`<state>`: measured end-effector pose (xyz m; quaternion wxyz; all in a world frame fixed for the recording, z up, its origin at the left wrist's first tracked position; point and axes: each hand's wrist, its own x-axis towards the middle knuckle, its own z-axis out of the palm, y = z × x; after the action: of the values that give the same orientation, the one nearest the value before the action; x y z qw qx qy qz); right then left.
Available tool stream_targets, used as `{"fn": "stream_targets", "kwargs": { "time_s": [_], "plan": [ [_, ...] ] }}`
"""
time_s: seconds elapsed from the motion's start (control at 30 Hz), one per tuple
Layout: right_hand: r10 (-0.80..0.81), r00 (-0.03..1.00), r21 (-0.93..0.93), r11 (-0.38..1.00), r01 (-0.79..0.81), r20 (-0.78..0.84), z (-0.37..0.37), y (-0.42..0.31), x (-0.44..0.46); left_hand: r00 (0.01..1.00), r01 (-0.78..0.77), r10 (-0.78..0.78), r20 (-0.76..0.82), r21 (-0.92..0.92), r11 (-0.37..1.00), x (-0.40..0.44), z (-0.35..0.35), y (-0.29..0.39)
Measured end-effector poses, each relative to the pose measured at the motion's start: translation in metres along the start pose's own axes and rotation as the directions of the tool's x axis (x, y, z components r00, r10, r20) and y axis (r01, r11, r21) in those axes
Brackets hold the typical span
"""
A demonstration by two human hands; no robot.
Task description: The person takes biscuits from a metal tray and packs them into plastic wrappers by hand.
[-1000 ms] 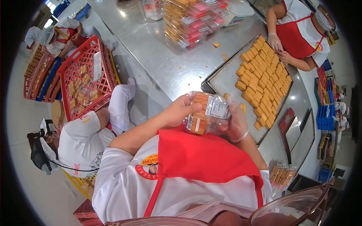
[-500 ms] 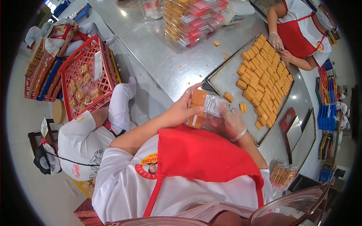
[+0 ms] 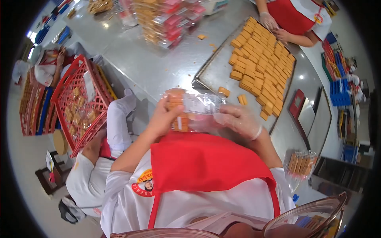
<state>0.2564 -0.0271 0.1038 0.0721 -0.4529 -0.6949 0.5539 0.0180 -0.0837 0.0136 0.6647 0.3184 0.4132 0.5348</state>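
Note:
A clear plastic bag of golden biscuits (image 3: pixel 177 104) is stretched between my two hands in front of the red apron. My left hand (image 3: pixel 160 119) wraps round its biscuit-filled end. A white label with dark print shows on the bag, and something pink shows through below it. My right hand (image 3: pixel 241 121), in a clear glove, pinches the loose plastic end. Just beyond it lies a metal tray (image 3: pixel 210 79) with many rectangular biscuits (image 3: pixel 262 65) packed in rows. Two loose biscuits (image 3: pixel 242 99) sit near the tray's close side.
Filled bags (image 3: pixel 166 23) are piled at the table's back. A dustpan-like scraper (image 3: pixel 297 105) and another bag of biscuits (image 3: pixel 300 163) are at right. A co-worker's gloved hands (image 3: pixel 274 27) rest by the tray's far edge. A red crate (image 3: pixel 65 85) holding bags stands left, beside another person.
The bag has moved left and now lies stretched flatter between my hands. My right hand has shifted to its loose end. The whole view has turned slightly.

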Motion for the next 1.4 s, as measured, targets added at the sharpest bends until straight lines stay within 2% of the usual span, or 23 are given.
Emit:
{"fn": "stream_targets", "kwargs": {
  "time_s": [0.07, 0.1, 0.17, 0.27, 0.3, 0.5, 0.6, 0.7, 0.73, 0.8, 0.9, 1.0, 1.1, 1.2, 1.4],
  "plan": [
    [-0.224, 0.945, -0.083, 0.974, 0.210, -0.240, -0.015, 0.021, -0.008, 1.000, 0.010, -0.006, 0.015, -0.257, 0.966, -0.002, -0.003, 0.004],
    [-0.183, 0.921, -0.147, 0.979, 0.140, -0.344, -0.022, 0.029, -0.009, 1.000, 0.017, -0.011, 0.017, -0.381, 0.925, -0.003, -0.004, 0.005],
    [-0.127, 0.831, -0.249, 0.968, -0.014, -0.542, -0.034, 0.044, -0.006, 0.999, -0.021, 0.032, 0.022, -0.384, 0.923, -0.002, -0.009, 0.002],
    [-0.289, 0.845, -0.606, 0.794, -0.050, -0.450, -0.032, 0.064, 0.003, 0.998, -0.026, 0.047, 0.043, -0.386, 0.922, 0.001, -0.019, -0.004],
    [-0.294, 0.839, -0.608, 0.792, -0.055, -0.459, -0.028, 0.067, 0.005, 0.998, -0.023, 0.043, 0.039, -0.402, 0.915, 0.001, -0.020, -0.004],
    [-0.161, 0.920, -0.593, 0.800, -0.091, -0.358, -0.028, 0.059, 0.005, 0.997, -0.041, 0.064, 0.033, -0.474, 0.879, 0.000, -0.016, 0.001],
    [-0.274, 0.833, -0.464, 0.885, 0.023, -0.481, -0.024, 0.069, 0.006, 1.000, 0.004, -0.008, -0.006, -0.475, 0.880, 0.000, -0.007, 0.006],
    [-0.323, 0.864, -0.433, 0.890, 0.140, -0.385, -0.029, 0.076, 0.006, 0.998, 0.063, -0.059, 0.020, -0.365, 0.929, -0.003, -0.012, 0.001],
    [-0.354, 0.871, -0.490, 0.858, 0.156, -0.341, -0.032, 0.079, 0.006, 0.997, 0.080, -0.070, 0.043, -0.307, 0.948, -0.003, -0.015, -0.004],
    [-0.406, 0.878, -0.593, 0.782, 0.190, -0.253, -0.035, 0.081, 0.007, 0.999, 0.035, -0.022, 0.044, -0.326, 0.945, -0.002, -0.018, -0.013],
    [-0.243, 0.883, -0.543, 0.840, -0.015, -0.401, -0.028, 0.066, 0.002, 1.000, 0.005, 0.002, 0.017, -0.363, 0.932, -0.002, -0.017, -0.013],
    [-0.236, 0.859, -0.457, 0.889, 0.003, -0.454, -0.026, 0.068, 0.003, 0.999, -0.002, -0.010, -0.031, -0.388, 0.922, -0.004, -0.015, -0.010],
    [-0.362, 0.862, -0.662, 0.748, 0.041, -0.355, -0.029, 0.076, 0.006, 1.000, 0.012, -0.023, -0.021, -0.414, 0.910, -0.005, -0.014, -0.009],
    [-0.360, 0.845, -0.610, 0.791, 0.051, -0.396, -0.027, 0.074, 0.004, 1.000, 0.014, -0.023, -0.017, -0.425, 0.905, -0.005, -0.009, -0.010],
    [-0.214, 0.829, -0.340, 0.940, 0.031, -0.517, -0.023, 0.078, 0.000, 1.000, 0.014, -0.020, -0.011, -0.408, 0.913, -0.006, -0.013, -0.014]
  ]
}}
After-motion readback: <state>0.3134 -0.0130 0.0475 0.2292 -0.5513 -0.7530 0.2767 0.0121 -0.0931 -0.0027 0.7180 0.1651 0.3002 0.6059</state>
